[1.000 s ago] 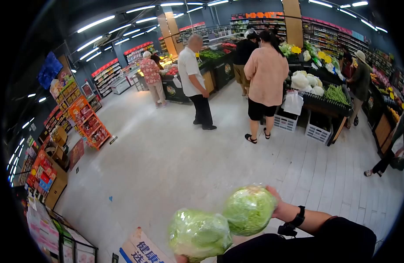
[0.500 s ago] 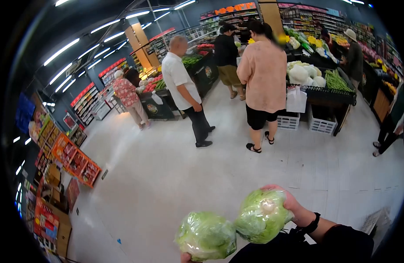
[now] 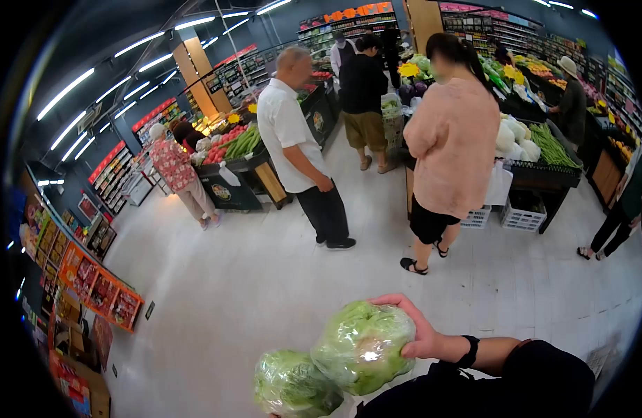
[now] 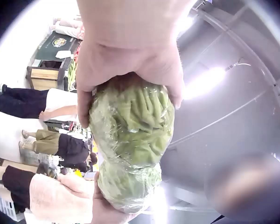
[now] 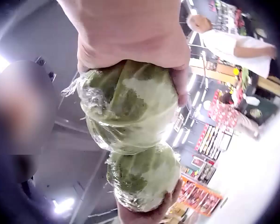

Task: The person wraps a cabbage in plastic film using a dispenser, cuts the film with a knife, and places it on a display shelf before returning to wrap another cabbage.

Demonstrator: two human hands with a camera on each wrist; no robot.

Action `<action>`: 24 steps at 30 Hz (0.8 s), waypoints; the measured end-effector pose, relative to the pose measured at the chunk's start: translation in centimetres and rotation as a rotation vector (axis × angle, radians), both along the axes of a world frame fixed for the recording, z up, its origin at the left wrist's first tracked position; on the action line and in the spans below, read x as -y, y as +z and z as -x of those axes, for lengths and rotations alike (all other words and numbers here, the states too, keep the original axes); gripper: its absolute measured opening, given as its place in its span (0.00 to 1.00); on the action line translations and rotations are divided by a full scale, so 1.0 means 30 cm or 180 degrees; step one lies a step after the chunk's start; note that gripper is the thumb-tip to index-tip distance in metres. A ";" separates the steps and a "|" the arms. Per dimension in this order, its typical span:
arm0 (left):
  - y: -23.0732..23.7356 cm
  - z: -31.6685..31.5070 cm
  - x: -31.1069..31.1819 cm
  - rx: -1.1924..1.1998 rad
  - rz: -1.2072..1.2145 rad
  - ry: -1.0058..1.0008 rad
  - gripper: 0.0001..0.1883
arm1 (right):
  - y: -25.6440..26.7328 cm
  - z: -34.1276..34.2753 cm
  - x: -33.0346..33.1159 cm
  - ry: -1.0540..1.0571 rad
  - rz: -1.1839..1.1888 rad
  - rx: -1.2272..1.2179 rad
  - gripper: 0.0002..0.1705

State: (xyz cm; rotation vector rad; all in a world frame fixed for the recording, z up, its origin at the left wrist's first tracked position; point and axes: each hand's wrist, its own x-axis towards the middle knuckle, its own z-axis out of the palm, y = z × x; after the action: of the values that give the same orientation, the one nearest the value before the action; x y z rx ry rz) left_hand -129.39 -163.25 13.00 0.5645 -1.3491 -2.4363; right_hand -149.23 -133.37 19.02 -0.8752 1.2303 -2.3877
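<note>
- Supermarket aisle with a pale floor [image 3: 216, 292]; beyond it, a person in a white shirt [image 3: 286, 132] and a person in a peach top [image 3: 453, 153] stand near dark-sided produce stands, one [image 3: 227, 193] farther left and one [image 3: 544, 171] at right.
- Nearest me, two round, leafy green heads in clear, shiny wrap are held up over the floor; only my hands seem to carry them.
- My left hand [image 4: 128, 58] grips the left leafy head [image 3: 293, 382], fingers spread around its sides.
- My right hand [image 3: 413, 327] grasps the right leafy head [image 3: 365, 346], fingers over its top and outer side, thumb lower down.
- Both heads are side by side, overlapping in view; I cannot tell whether the wraps touch.
- I judge the step to be holding the pair together, perhaps weighing one against the other.
- As I judge it, the next move calls for a full grip on each slippery wrap, and solid support underneath before any finger loosens.
</note>
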 end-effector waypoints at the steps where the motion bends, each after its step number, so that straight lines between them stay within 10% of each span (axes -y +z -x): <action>1: -0.027 0.090 0.070 0.0036 -0.0014 -0.0055 0.52 | 0.001 0.085 0.057 -0.0008 -0.0054 -0.0091 0.57; 4: -0.111 0.355 0.282 0.0092 -0.0043 -0.0289 0.52 | 0.006 0.319 0.212 -0.0306 -0.0346 -0.0938 0.57; 24: -0.004 2.287 1.148 0.0019 0.0367 -0.1473 0.53 | -0.167 1.956 0.922 0.0015 0.0697 0.1026 0.70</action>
State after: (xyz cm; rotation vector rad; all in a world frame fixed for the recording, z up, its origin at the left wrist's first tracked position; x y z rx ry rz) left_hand -197.99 -197.67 12.89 0.2490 -1.7724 -2.6769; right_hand -207.92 -161.03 14.00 -0.5184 0.8566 -2.5664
